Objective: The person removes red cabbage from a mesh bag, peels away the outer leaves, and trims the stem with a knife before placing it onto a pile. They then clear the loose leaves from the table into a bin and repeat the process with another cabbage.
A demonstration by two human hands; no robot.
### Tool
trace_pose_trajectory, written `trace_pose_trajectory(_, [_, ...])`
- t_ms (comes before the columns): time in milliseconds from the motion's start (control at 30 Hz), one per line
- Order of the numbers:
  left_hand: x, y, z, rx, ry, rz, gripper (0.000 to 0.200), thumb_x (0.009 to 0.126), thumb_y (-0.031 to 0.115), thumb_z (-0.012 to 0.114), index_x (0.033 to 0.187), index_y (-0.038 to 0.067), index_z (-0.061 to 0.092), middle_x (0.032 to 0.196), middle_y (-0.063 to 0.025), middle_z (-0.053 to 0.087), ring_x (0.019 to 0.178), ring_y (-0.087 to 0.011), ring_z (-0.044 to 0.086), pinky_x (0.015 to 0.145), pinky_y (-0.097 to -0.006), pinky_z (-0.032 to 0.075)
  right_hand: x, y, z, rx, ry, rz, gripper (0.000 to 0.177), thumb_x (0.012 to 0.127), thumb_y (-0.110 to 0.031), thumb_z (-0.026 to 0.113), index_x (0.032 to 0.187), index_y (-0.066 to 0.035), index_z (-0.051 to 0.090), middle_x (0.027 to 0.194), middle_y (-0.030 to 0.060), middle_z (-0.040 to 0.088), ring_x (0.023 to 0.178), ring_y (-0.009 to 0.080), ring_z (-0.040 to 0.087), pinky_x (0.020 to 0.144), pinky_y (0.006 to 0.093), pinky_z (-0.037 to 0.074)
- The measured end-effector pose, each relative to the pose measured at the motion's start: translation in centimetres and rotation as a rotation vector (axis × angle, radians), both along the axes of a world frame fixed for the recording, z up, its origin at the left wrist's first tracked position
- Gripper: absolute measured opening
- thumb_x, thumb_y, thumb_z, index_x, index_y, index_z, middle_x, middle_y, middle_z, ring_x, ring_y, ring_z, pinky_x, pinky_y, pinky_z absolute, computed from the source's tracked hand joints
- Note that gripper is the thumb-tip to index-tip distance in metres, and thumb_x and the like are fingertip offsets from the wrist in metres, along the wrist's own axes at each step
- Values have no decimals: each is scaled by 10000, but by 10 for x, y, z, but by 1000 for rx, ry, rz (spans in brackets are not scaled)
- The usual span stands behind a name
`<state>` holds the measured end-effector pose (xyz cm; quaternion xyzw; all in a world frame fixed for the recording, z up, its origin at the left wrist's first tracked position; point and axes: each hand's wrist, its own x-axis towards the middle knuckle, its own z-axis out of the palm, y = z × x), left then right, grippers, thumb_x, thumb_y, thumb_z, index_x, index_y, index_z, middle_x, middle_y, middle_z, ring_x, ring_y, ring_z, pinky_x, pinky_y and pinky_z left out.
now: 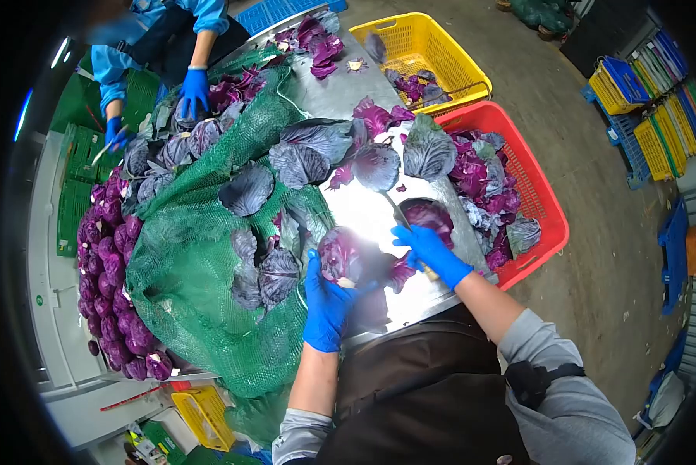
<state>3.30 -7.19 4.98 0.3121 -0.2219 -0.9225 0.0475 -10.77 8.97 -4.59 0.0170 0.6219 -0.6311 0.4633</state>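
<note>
My left hand [326,308], in a blue glove, is wrapped around the lower side of a red cabbage [340,254] above the metal table [421,298]. In my gloved right hand [434,256] is a knife [395,208], its blade pointing up and away from me and the end of its handle showing below the fist. Purple leaves [429,217] lie just beyond that hand. Dark outer leaves [377,165] are scattered farther up the table. Glare and blur hide part of the tabletop between my hands.
Green netting [208,271] covers the table's left side, beside a stack of trimmed red cabbages [115,271]. A red crate [545,209] of leaves stands right, a yellow crate [456,54] behind it. Across the table, a co-worker's gloved hands [194,91] touch cabbages and hold a knife.
</note>
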Motion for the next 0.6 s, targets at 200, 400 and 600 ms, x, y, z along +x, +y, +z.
trace_pose_trajectory(200, [-14,14,-10,99,-91,-141,702,827,654,472,1309,145,435,1256,-139,503,1159,-334,497,873,-614,412,-13,9,57,157,616,334,563,833,-244,669,1339,-120,454,1110,105,600,801,119,552,679,272,488])
trace_pose_trajectory(400, [-11,33,-27,-1494,-511,-562,1018,661,500,745,1366,-45,251,1252,-254,457,1102,-365,522,919,-435,437,2,9,41,60,328,211,640,768,-299,734,1314,-91,474,1007,60,622,743,110,567,642,275,495])
trace_pose_trajectory(600, [-52,40,-48,-1834,-13,-225,931,672,309,778,1336,-38,225,1145,-158,518,972,-286,555,833,-367,470,5,18,50,302,1093,252,580,812,-447,639,1239,-78,504,929,112,669,722,223,650,587,352,506])
